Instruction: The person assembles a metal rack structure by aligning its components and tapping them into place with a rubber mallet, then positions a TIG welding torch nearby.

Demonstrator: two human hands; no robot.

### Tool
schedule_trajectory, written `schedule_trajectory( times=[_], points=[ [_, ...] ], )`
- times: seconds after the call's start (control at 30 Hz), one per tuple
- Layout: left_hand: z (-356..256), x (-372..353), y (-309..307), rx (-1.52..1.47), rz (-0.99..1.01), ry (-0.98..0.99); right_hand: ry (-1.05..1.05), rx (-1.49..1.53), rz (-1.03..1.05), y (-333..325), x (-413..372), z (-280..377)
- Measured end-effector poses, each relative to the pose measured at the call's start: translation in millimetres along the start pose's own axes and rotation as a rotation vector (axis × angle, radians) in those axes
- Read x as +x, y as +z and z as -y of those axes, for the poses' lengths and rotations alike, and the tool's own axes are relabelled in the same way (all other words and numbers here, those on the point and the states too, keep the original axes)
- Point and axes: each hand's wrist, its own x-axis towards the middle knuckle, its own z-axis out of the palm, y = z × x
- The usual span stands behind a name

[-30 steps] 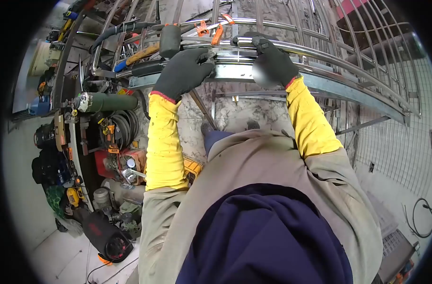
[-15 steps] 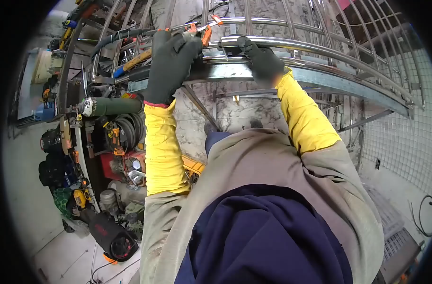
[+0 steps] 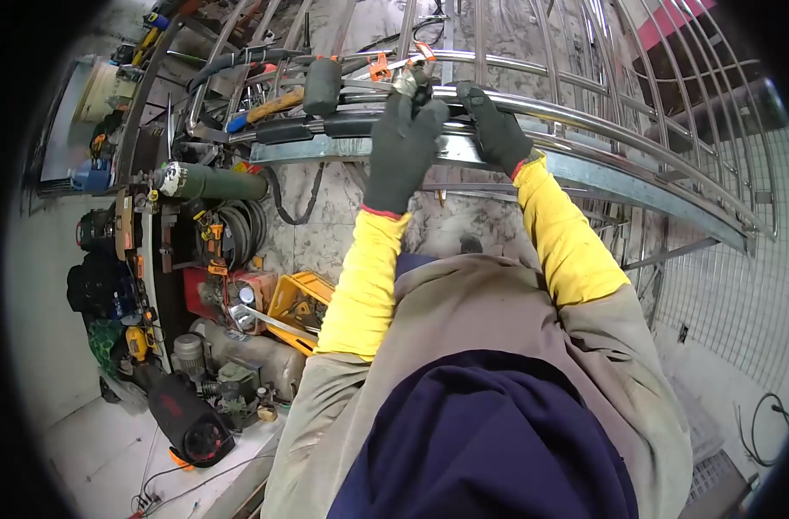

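Note:
Both of my hands wear dark gloves. My left hand (image 3: 403, 151) is closed, its fingers curled by a small shiny metal piece at the near side of the railing; whatever lies inside the fingers is hidden. Just right of it, my right hand (image 3: 498, 130) wraps the long polished metal tube (image 3: 576, 114). Under the tube runs a grey steel beam (image 3: 342, 149). Orange-ended clamps (image 3: 380, 67) sit just beyond my left hand. A mallet with a dark head (image 3: 322, 86) and a wooden handle (image 3: 275, 107) lies to the left on the railing.
Metal railing bars (image 3: 481, 39) spread across the top. At left stand a green gas cylinder (image 3: 213, 186), a coiled hose (image 3: 243, 225), a yellow crate (image 3: 301, 290) and a compressor (image 3: 269, 359). Wire mesh (image 3: 731, 285) leans at right. A black cable (image 3: 762, 424) lies below it.
My left hand has moved right, away from the mallet, and is now close to my right hand. The mallet head has come into sight. The whole view has shifted slightly.

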Motion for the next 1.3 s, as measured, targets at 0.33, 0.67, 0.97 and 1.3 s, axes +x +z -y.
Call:
schedule_trajectory(
  times=[0.33, 0.67, 0.97, 1.3],
  points=[
    [41.0, 10.2, 12.2, 0.522, -0.223, 0.555, -0.133, -0.143, -0.010, 1.3, 0.7, -9.0],
    [26.1, 16.9, 2.5, 0.844, -0.178, 0.490, 0.249, -0.324, 0.283, -8.3, 2.7, -6.7],
    [19.9, 20.0, -8.5, 0.829, -0.067, 0.530, -0.345, -0.307, -0.155, 8.4, -7.4, -25.0],
    [-26.0, 83.2, -209.9, 1.296, -0.005, 0.357, 0.309, 0.496, 0.252, -22.4, 35.1, 84.0]
  ],
)
